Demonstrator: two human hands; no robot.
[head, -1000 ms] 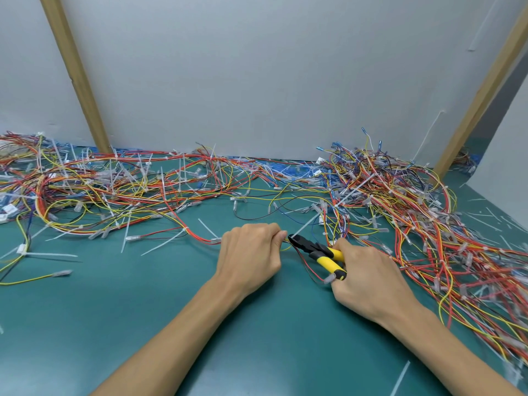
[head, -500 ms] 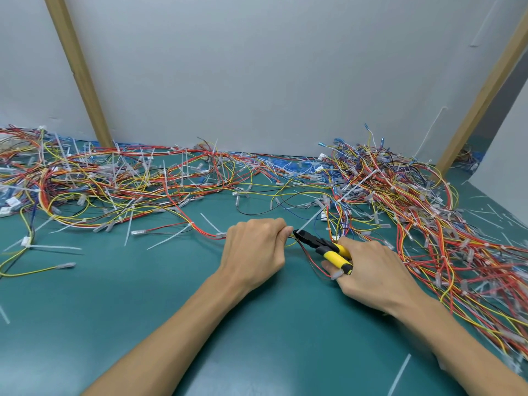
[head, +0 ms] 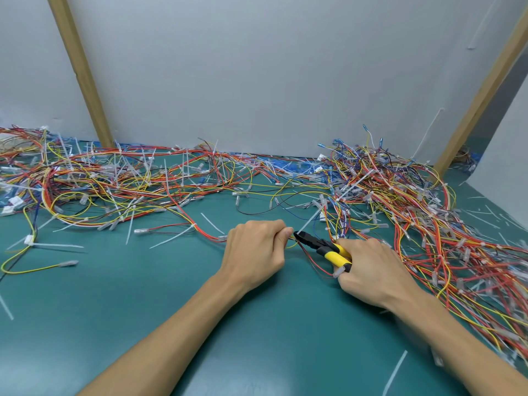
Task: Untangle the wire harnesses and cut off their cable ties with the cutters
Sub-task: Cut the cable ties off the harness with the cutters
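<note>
The wire harnesses are a bright snarl of red, orange, yellow, blue and black leads, dotted with clear plastic plugs and bristling with white cable ties. They sprawl across the green desk in one long band behind the cutters. The band is thin and flat to the left of the cutters and heaped much thicker to their right, running on down that edge of the desk. The left hand lies knuckles up just left of the cutters, clenched into a fist around a few strands of the harness, with its thumb pressed against them right at the tool's tip. The right hand is wrapped round the yellow handles, its fingers curled tight, and it points the black nose leftward at that thumb. I cannot tell from here how far the blades are parted. A thin red wire loops on the desk just under the cutters and ends in a clear plug against the right hand's fingers. One white tie slants up and away just behind the tip. Loose ties lie scattered in front of the cutters and off to both sides. Behind the tangle a pale wall rises, with a slanted wooden post.
</note>
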